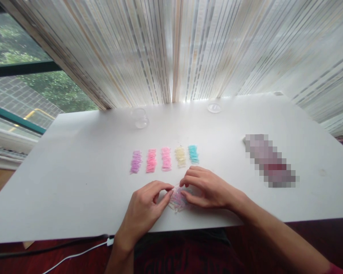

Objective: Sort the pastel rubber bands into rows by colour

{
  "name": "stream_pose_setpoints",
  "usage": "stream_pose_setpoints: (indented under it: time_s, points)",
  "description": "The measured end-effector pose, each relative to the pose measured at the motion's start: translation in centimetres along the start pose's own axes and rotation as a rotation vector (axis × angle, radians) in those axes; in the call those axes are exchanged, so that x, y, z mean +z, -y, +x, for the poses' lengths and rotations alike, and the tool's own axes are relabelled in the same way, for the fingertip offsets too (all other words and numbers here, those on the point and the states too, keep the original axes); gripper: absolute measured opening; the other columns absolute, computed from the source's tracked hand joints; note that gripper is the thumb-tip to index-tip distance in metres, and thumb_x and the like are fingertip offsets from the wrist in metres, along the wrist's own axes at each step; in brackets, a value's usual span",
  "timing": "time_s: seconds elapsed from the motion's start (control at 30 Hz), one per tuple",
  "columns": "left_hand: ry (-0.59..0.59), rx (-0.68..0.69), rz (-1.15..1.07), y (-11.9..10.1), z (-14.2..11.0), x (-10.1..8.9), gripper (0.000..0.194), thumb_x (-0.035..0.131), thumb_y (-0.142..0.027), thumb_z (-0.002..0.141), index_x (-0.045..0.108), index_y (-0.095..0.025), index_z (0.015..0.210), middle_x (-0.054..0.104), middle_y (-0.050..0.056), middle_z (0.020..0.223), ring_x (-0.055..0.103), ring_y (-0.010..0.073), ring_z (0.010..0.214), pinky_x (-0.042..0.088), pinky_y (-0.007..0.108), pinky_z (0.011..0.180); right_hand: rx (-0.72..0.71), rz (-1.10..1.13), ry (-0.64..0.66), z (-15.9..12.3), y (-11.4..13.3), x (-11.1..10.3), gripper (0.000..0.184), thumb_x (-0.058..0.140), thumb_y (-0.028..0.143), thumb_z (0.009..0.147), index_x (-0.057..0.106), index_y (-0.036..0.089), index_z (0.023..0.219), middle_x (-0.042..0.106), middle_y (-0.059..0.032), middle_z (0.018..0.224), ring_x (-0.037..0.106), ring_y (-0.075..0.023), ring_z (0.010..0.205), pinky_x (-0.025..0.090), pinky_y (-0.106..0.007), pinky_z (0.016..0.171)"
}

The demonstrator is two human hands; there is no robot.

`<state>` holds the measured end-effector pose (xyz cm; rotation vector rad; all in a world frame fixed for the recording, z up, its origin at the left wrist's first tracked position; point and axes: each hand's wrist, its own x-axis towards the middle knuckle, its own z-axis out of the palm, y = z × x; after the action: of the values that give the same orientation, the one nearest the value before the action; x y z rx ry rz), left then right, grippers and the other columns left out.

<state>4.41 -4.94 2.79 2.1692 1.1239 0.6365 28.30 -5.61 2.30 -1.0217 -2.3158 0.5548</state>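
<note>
A loose heap of thin elastic bands [178, 201] in mixed pale colours lies near the front edge of the table. My left hand [145, 201] is at the heap's left side, thumb and forefinger closed together in a pinch; what is between them is too small to make out. Over the heap's right part is my right hand [208, 188], its fingers curled and a small gap between thumb and forefinger. Just beyond, sorted bands lie in neat strips: purple [136, 162], coral pink [151, 160], light pink [166, 159], pale yellow [180, 156] and turquoise [193, 154].
On the white table [82, 160], a clear round container [141, 118] stands at the back left, and a clear lid-like disc [214, 108] at the back. A pixelated object [270, 161] lies at right. Striped curtains [171, 49] hang behind; a white cable [80, 253] runs below the front edge.
</note>
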Motion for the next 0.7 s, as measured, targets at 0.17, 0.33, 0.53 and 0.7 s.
stream_pose_setpoints:
  time_s: [0.17, 0.33, 0.53, 0.7]
  points:
    - [-0.050, 0.050, -0.060, -0.4, 0.2, 0.2, 0.009, 0.065, -0.023, 0.097, 0.073, -0.023, 0.100, 0.074, 0.000, 0.090, 0.056, 0.0111, 0.064, 0.049, 0.024, 0.065, -0.058, 0.016, -0.059, 0.1, 0.1, 0.4, 0.011, 0.059, 0.024, 0.096, 0.068, 0.018, 0.095, 0.067, -0.0044, 0.080, 0.059, -0.0180, 0.074, 0.049, -0.031, 0.070]
    - [-0.048, 0.069, -0.088, -0.2, 0.3, 0.3, 0.010, 0.065, -0.020, 0.095, 0.072, -0.022, 0.101, 0.074, 0.000, 0.089, 0.055, 0.0106, 0.063, 0.050, 0.022, 0.065, -0.084, -0.016, -0.132, 0.1, 0.0, 0.7, 0.014, 0.055, 0.020, 0.097, 0.067, 0.019, 0.091, 0.067, -0.0037, 0.077, 0.057, -0.0171, 0.072, 0.048, -0.030, 0.068]
    - [-0.065, 0.061, -0.126, 0.4, 0.6, 0.2, 0.013, 0.066, -0.016, 0.091, 0.071, -0.021, 0.102, 0.073, 0.002, 0.090, 0.055, 0.0106, 0.064, 0.051, 0.022, 0.064, -0.082, -0.049, -0.185, 0.3, -0.1, 0.7, 0.011, 0.056, 0.018, 0.097, 0.066, 0.020, 0.091, 0.066, -0.0035, 0.076, 0.057, -0.0174, 0.071, 0.048, -0.030, 0.068]
    - [-0.084, 0.044, -0.135, 0.8, 1.1, 0.4, 0.009, 0.066, -0.021, 0.093, 0.072, -0.021, 0.100, 0.073, 0.002, 0.087, 0.056, 0.0105, 0.063, 0.052, 0.022, 0.063, -0.050, -0.086, -0.216, 0.2, -0.4, 0.9, 0.012, 0.057, 0.017, 0.097, 0.065, 0.020, 0.089, 0.066, -0.0035, 0.075, 0.056, -0.0180, 0.071, 0.047, -0.030, 0.067]
